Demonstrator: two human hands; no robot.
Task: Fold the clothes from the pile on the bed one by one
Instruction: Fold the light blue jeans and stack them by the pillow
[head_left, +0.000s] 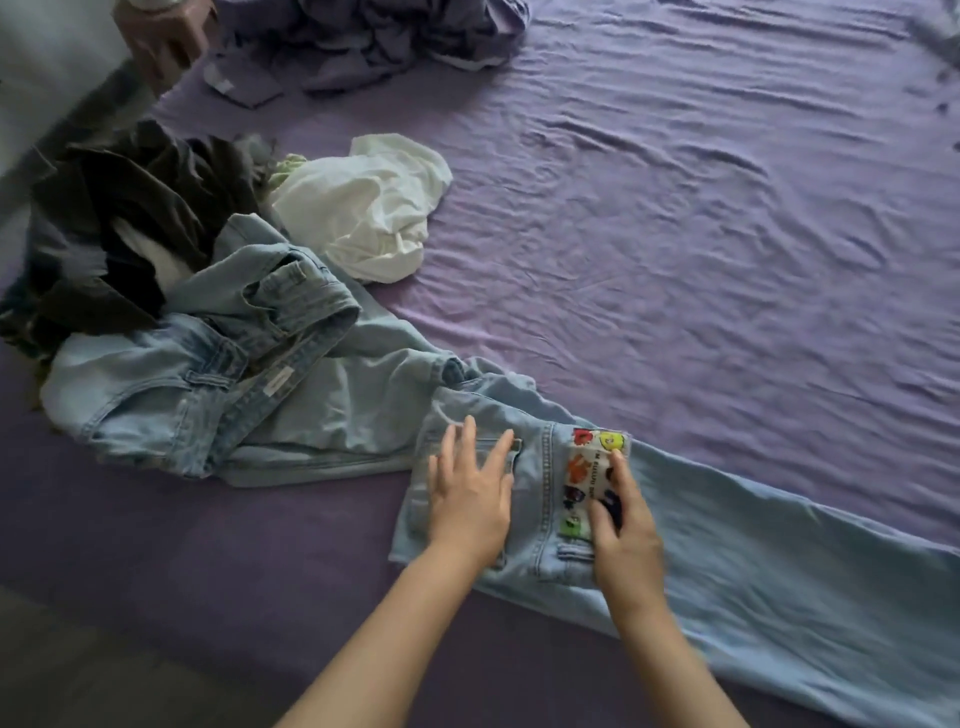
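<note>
Light-blue jeans (753, 551) lie flat on the purple bed (675, 208), waist end under both hands, long axis running from the hands out to lower right (legs point right, away from the pile (135, 223)). Left hand (470, 499) presses flat, fingers spread, on the seat. Right hand (621, 530), just beside it, rests its fingers on a colourful patch (584, 478); both grip nothing.

Bed sheet (675, 208): plain purple cotton, wrinkled, no pattern.
Flat pair of denim jeans (753, 571): light blue, washed finish.
Second, crumpled pair of denim jeans (208, 384): same light blue, with a small white label at the waistband.
Rectangular patch (592, 483) on the flat jeans: white ground, printed figures in red, orange, yellow, green and dark purple.
Crumpled cloth garment (363, 208): plain white.
Heaped garments (130, 218): dark grey to black.
Bundled fabric (374, 41) at the far edge: dull purple-grey.
</note>
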